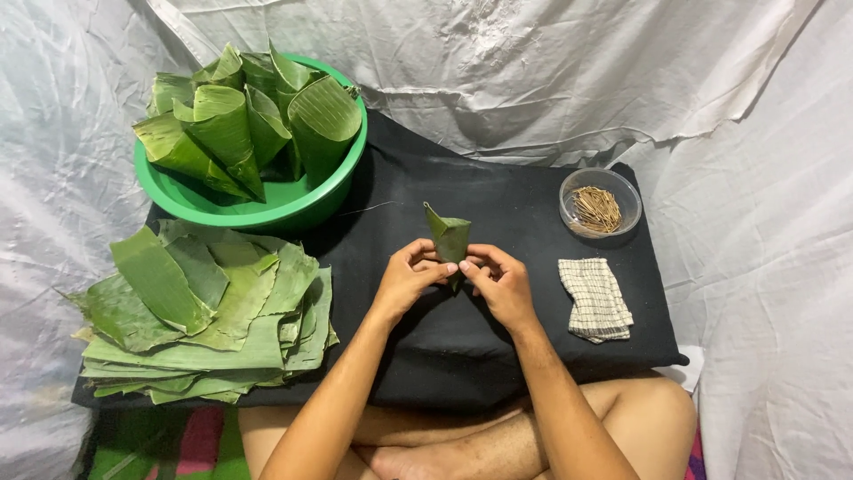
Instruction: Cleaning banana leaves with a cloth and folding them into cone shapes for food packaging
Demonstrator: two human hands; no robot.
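My left hand (410, 276) and my right hand (500, 280) meet over the middle of a black cloth-covered board (524, 200). Together they hold a small folded green banana-leaf cone (450, 236), its open mouth pointing up and away from me. Fingertips of both hands pinch its lower end. A thin stick pokes out at the cone's top left corner.
A green plastic basin (267, 209) at the back left is filled with several rolled leaf cones (233, 120). A stack of flat banana leaf pieces (209, 311) lies at the left. A clear bowl of small sticks (600, 206) and a folded checked cloth (595, 298) sit at the right. White sheeting surrounds everything.
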